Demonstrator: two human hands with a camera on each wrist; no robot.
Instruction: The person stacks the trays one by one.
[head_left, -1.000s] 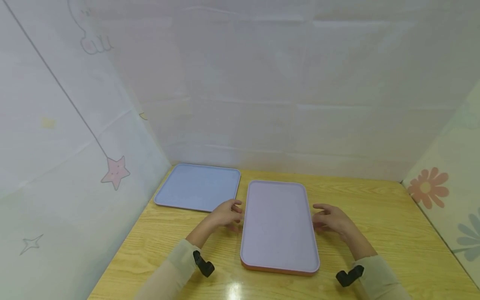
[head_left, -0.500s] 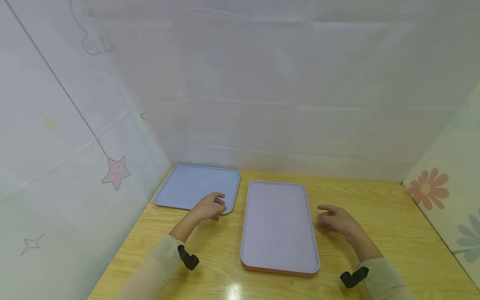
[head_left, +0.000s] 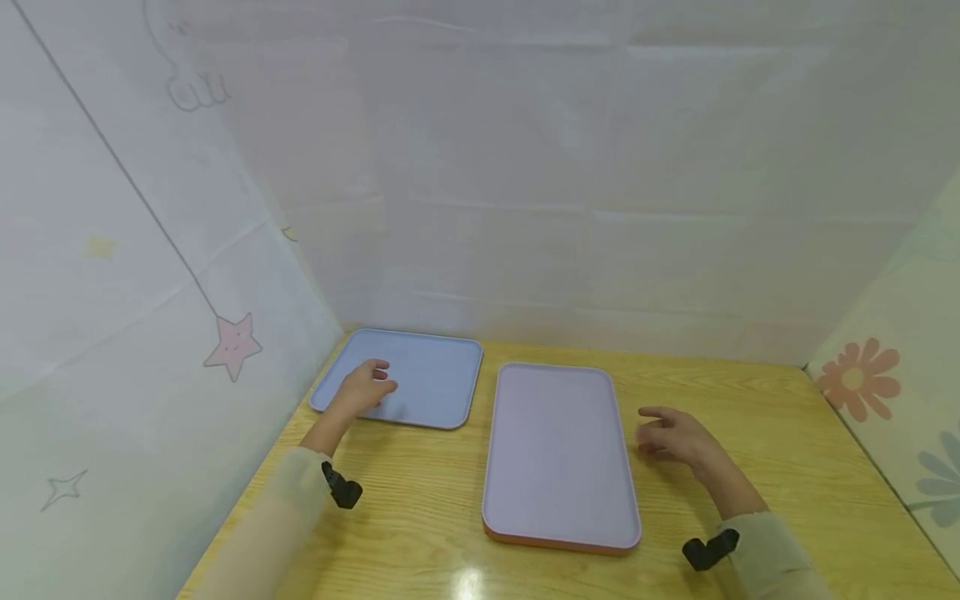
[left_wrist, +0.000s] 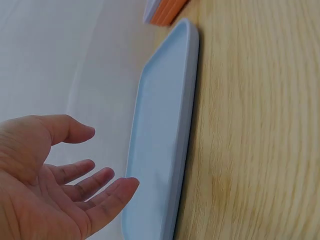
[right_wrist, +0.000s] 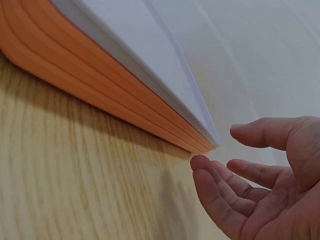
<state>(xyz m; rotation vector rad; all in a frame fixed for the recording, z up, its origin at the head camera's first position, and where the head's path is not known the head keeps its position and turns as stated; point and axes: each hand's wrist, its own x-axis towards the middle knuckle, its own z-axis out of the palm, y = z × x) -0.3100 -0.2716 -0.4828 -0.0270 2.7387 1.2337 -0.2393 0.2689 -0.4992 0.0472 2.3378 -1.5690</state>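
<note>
A light blue tray point(head_left: 427, 375) lies flat at the table's back left. My left hand point(head_left: 361, 390) hovers over its left front part, holding nothing; the left wrist view shows the fingers loosely bent and apart from the blue tray point(left_wrist: 157, 120). In the middle, a lavender tray point(head_left: 558, 454) tops a stack of several orange trays point(right_wrist: 100, 95), whose edges show in the right wrist view. Just right of that stack, my right hand point(head_left: 678, 437) hangs in the air with relaxed fingers and nothing in them.
The wooden table point(head_left: 420, 517) carries both the stack and the blue tray. A pale cloth wall point(head_left: 600, 208) rises behind. Printed side walls stand close on the left point(head_left: 112, 375) and right point(head_left: 892, 333).
My left hand has moved left, away from the stack's left side and over the blue tray. My right hand has drawn slightly right, away from the stack. The trays look unmoved.
</note>
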